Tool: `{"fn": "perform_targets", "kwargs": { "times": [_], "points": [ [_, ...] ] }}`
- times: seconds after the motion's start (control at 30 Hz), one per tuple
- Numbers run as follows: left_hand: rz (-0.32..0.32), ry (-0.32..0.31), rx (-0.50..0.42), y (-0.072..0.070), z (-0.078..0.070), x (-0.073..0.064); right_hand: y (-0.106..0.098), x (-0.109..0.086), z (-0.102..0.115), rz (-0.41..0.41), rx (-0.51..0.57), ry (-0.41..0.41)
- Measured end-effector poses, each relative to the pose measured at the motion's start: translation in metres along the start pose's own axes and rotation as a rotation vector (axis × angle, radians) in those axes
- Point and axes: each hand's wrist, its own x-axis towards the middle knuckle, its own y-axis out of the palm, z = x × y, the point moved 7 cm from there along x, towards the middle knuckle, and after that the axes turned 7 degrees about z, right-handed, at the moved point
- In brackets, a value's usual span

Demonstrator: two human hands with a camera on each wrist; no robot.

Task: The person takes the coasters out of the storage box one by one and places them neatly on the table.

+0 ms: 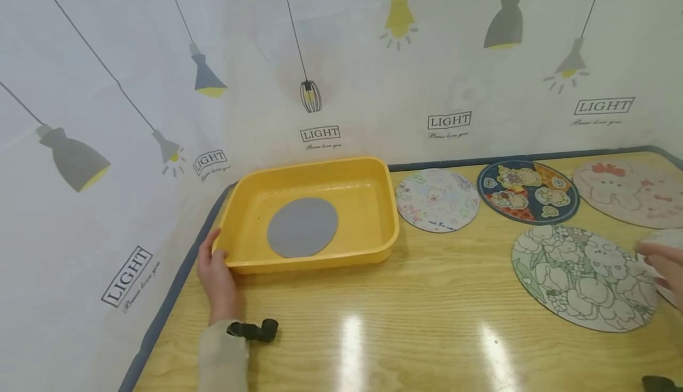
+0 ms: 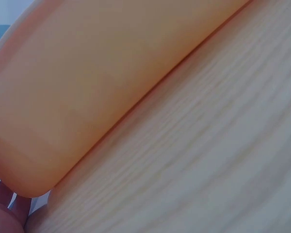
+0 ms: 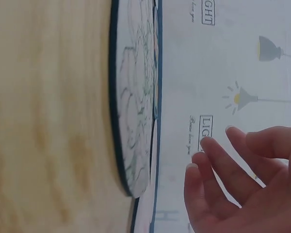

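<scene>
At the back left stands a yellow plastic tray (image 1: 315,264) with a plain grey round mat (image 1: 303,227) lying in it. My left hand (image 1: 217,279) grips the tray's front left corner, thumb over the rim and fingers along the outer side. In the left wrist view, the tray's wall (image 2: 87,97) fills much of the picture, with the fingers partly hidden behind its corner. My right hand (image 3: 247,179) is at the far right, loosely curled with nothing in it, near a round mat with a green floral line drawing (image 1: 587,279). A pale round mat (image 1: 664,239) is partly behind that hand.
Along the back edge lie a white doodle-print round mat (image 1: 437,200), a dark blue one with cartoon stickers (image 1: 528,193) and a pink one (image 1: 629,193). A lamp-print cloth (image 1: 363,95) hangs behind the wooden table (image 1: 405,321) and down its left side.
</scene>
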Motion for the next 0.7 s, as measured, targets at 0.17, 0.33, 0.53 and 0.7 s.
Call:
{"fn": "perform_targets", "kwargs": {
  "times": [0.17,0.33,0.53,0.7],
  "points": [
    [-0.007,0.001,0.010,-0.002,-0.001,0.000,-0.004,-0.005,0.057,0.093,0.053,0.044],
    [0.000,0.011,0.014,-0.001,-0.002,-0.001,0.000,-0.001,0.105,0.236,0.188,0.059],
    [-0.004,0.007,-0.004,-0.001,-0.001,0.000,0.008,0.008,0.135,0.361,0.145,0.083],
    [-0.005,0.009,-0.021,-0.001,-0.002,0.000,0.013,0.013,0.164,0.378,0.118,0.014]
  ]
}}
